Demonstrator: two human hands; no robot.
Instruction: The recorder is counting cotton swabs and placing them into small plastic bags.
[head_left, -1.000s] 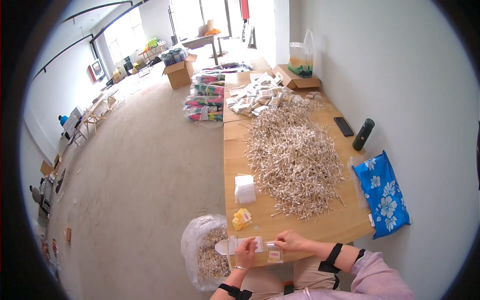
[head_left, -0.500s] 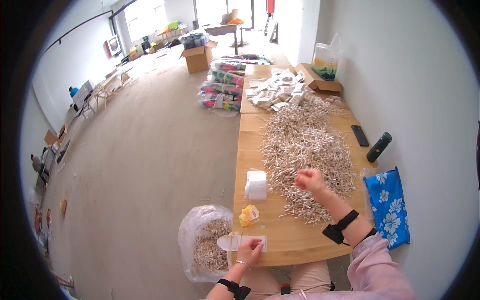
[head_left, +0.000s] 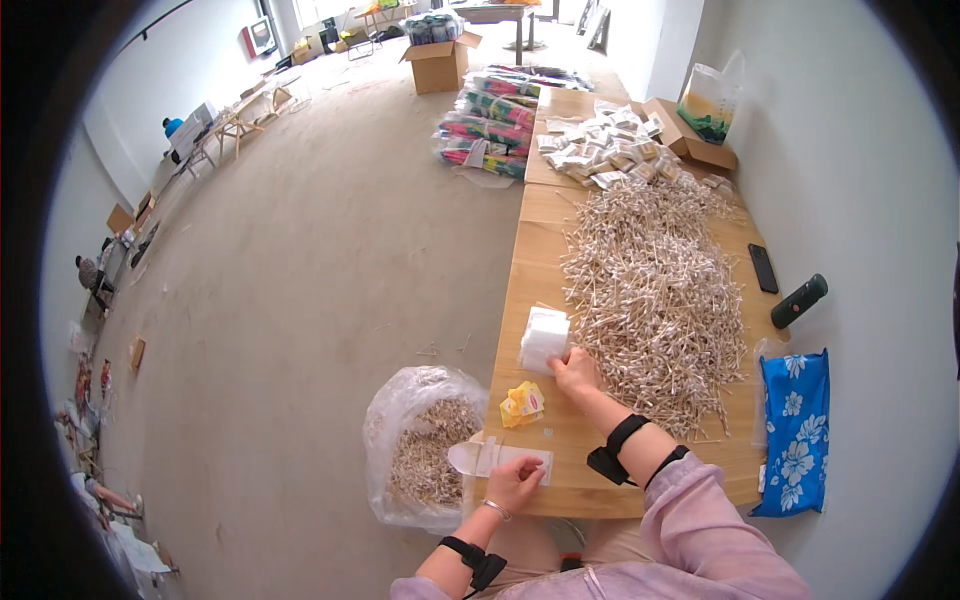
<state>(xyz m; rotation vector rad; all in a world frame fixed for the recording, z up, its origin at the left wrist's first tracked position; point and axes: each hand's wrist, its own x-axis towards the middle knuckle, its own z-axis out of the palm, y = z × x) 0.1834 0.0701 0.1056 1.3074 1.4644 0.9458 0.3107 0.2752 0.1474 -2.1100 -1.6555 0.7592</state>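
Observation:
My left hand [head_left: 514,482] lies by the near left edge of the table, fingers curled and closed on a small white, partly see-through plastic bag [head_left: 478,459]. The bag lies flat, its rounded flap reaching past the table edge. My right hand [head_left: 576,372] is at the near corner of a stack of white plastic bags [head_left: 545,338], thumb and fingers pinching that corner. Right beside it spreads a long heap of loose cotton swabs [head_left: 650,280]. Between my hands lie some small yellow cards [head_left: 522,404].
A clear sack of swabs [head_left: 385,440] stands on the floor left of the table. Along the wall side are a phone [head_left: 763,268], a dark green bottle [head_left: 799,301] and a blue flowered pack [head_left: 795,435]. Filled packets [head_left: 610,150] and a cardboard box [head_left: 690,140] sit farther back.
My right hand has moved left from above the swab heap to the stack of white bags. My left hand stays on the small bag. The whole view has shifted slightly.

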